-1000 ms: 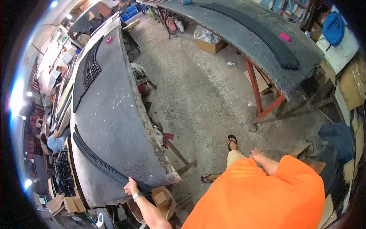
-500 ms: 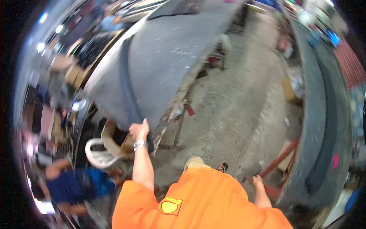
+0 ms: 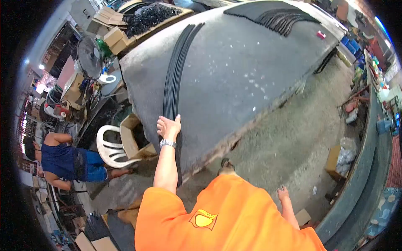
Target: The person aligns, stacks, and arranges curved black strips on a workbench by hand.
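Observation:
A bundle of long, thin black strips [image 3: 175, 75] lies in a slight curve along the left part of the large dark table [image 3: 226, 92]. My left hand [image 3: 168, 126], a metal watch at its wrist, is closed over the near part of this bundle, thumb along the right side. Beyond my wrist, the strips' near end runs down by the table's corner, partly hidden by my forearm. My right hand [image 3: 283, 193] hangs over the concrete floor at my side, holding nothing, its fingers slightly apart.
More black strips [image 3: 284, 21] fan out at the table's far end, near a small red object [image 3: 320, 34]. To the left are a white plastic chair [image 3: 111, 146], a cardboard box [image 3: 130, 136], a fan [image 3: 89, 57] and another person [image 3: 63, 161]. A second dark bench [image 3: 366, 167] stands right.
My view has swung left and sharpened, bringing more of the large table into sight. My left hand stays on the strips. My right hand no longer appears beside the red metal bar.

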### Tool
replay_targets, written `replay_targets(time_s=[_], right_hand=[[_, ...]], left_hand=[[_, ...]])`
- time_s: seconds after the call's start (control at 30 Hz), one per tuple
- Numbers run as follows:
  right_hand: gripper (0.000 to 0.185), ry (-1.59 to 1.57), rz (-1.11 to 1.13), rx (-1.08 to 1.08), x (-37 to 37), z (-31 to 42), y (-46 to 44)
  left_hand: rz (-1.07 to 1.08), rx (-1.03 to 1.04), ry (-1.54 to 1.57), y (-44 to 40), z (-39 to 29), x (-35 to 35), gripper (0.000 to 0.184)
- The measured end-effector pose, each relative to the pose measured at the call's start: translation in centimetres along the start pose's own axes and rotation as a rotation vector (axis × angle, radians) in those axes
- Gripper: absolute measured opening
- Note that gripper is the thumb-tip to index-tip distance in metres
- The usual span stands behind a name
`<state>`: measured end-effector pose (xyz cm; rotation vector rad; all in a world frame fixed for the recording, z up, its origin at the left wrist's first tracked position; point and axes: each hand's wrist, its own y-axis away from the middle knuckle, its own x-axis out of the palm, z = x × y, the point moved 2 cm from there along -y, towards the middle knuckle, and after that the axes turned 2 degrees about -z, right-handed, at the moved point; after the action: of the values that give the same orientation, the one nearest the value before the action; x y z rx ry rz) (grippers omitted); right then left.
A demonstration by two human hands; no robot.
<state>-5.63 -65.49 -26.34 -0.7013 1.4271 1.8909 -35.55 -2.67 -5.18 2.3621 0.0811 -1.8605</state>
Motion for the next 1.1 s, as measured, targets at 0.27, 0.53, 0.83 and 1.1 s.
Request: replay_targets(time_s=[0.27,0.53,0.83,1.1], right_hand=[[0.061,0.136,-0.528,-0.736,-12.9,23.3,-4.6],[0.062,0.208,-0.268,-1.462,-16.5,49.2,-5.4],[0.058,0.292,0.280,-2.283,-8.9,64.0,-2.0],[0.055,0.410,0.540,-2.602,2.6,63.8,8.7]], left_hand=[[-0.111,-0.056,-0.098,0.2,-2.9,-0.2,0.099],[-0.159,-0.102,-0.088,0.5,-4.1,0.5,0.077],[-0.159,-0.363,0.021,20.3,-10.9,2.3,0.075],[-0.225,-0.885,-0.030,40.0,-9.6,3.0,0.078]])
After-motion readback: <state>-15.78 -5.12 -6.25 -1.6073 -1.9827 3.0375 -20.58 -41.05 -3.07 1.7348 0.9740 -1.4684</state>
